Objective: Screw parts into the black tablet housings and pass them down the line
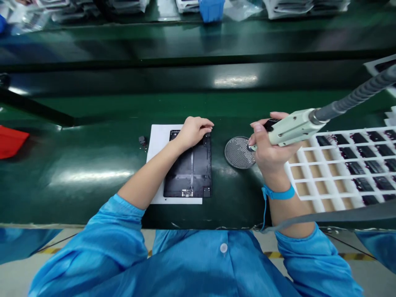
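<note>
A flat black tablet housing (182, 168) lies open side up, partly on a white sheet (156, 144). My left hand (193, 131) rests over its upper edge, fingers bent at the top right corner and hiding that part. My right hand (270, 150) is wrapped round a pale green electric screwdriver (295, 126), held sideways with its tip pointing left. The tip is over the right rim of a round perforated metal dish (236, 152); whether they touch I cannot tell.
At right, a white divided tray (343, 177) holds several black parts. A small black part (142, 141) lies left of the sheet. A red item (12, 142) sits far left. Bagged items and a blue bin (212, 10) stand on the back shelf. A grey hose (355, 97) runs from the screwdriver.
</note>
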A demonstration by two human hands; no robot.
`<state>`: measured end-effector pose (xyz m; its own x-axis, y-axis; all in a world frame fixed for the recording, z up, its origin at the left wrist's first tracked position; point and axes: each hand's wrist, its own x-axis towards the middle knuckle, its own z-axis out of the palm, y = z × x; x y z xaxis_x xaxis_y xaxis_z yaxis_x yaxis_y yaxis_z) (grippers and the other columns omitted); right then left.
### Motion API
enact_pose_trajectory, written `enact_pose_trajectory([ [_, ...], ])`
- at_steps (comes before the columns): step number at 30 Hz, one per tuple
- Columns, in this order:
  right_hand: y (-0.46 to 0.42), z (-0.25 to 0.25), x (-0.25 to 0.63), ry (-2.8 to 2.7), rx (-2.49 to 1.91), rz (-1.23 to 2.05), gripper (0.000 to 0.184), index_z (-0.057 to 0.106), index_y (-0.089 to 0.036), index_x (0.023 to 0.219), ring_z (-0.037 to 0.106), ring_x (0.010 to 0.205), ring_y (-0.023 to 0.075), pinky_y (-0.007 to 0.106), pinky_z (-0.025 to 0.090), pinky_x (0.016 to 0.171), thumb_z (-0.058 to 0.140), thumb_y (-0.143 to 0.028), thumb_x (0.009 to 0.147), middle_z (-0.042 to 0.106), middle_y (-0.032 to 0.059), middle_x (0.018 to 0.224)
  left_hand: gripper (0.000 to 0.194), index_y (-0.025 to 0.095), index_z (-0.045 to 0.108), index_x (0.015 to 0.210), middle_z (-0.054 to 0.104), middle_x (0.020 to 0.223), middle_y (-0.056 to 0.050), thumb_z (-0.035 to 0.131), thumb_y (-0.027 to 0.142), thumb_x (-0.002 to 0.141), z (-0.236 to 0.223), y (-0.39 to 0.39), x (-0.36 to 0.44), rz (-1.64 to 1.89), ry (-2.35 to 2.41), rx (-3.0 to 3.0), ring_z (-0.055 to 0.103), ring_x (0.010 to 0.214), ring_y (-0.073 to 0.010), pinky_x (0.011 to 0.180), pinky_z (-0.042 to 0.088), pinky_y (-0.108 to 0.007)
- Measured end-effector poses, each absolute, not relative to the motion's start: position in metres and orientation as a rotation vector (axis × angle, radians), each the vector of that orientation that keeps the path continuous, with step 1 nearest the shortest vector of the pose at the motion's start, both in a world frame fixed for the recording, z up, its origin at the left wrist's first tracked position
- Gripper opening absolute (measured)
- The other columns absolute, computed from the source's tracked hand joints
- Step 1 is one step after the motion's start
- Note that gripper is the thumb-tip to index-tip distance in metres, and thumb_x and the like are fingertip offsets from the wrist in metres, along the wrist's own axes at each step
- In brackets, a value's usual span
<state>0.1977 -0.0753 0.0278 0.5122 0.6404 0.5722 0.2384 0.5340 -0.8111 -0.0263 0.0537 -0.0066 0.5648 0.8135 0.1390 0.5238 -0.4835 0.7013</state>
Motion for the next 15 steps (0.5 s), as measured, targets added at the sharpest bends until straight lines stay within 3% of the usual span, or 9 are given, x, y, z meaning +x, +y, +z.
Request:
enact_pose_trajectory([
  [5, -0.078, 0.03, 0.2, -1.044, -1.022, 0.299, 0.038, 0.07, -0.03, 0.123, 0.058, 0.048, 0.0105, 0.03, 0.056, 0.044, 0.089, -0.049, 0.097, 0.078, -0.0039, 0.091, 0.023, 0.027, 0.091, 0.112, 0.09, 0.118, -0.006, 0.077, 0.013, 0.099, -0.015, 0.054, -0.032, 0.628, 1.02, 2.299, 0.083, 0.116, -0.026, 0.112, 0.064, -0.045],
  [9, -0.078, 0.033, 0.2, -1.075, -1.028, 0.271, 0.033, 0.07, -0.03, 0.121, 0.059, 0.047, 0.0106, 0.03, 0.056, 0.044, 0.088, -0.044, 0.098, 0.08, -0.0044, 0.092, 0.016, 0.023, 0.09, 0.105, 0.089, 0.115, -0.009, 0.075, 0.021, 0.105, -0.019, 0.055, -0.035, 0.701, 1.036, 2.248, 0.082, 0.111, -0.026, 0.108, 0.063, -0.043],
  [11, -0.074, 0.035, 0.199, -1.063, -1.043, 0.254, 0.034, 0.07, -0.03, 0.12, 0.058, 0.046, 0.0106, 0.031, 0.055, 0.044, 0.088, -0.046, 0.096, 0.08, -0.0049, 0.091, 0.009, 0.024, 0.09, 0.106, 0.087, 0.115, -0.008, 0.084, 0.028, 0.102, -0.021, 0.055, -0.035, 0.677, 0.987, 2.246, 0.081, 0.11, -0.0261, 0.108, 0.063, -0.043],
  [15, -0.055, 0.045, 0.187, -1.062, -1.056, 0.254, 0.042, 0.069, -0.032, 0.119, 0.057, 0.045, 0.0104, 0.031, 0.052, 0.043, 0.089, -0.057, 0.093, 0.079, -0.0054, 0.091, 0.021, 0.026, 0.091, 0.107, 0.085, 0.112, -0.007, 0.1, 0.025, 0.088, -0.026, 0.058, -0.032, 0.637, 0.928, 2.279, 0.079, 0.112, -0.0283, 0.11, 0.062, -0.046],
])
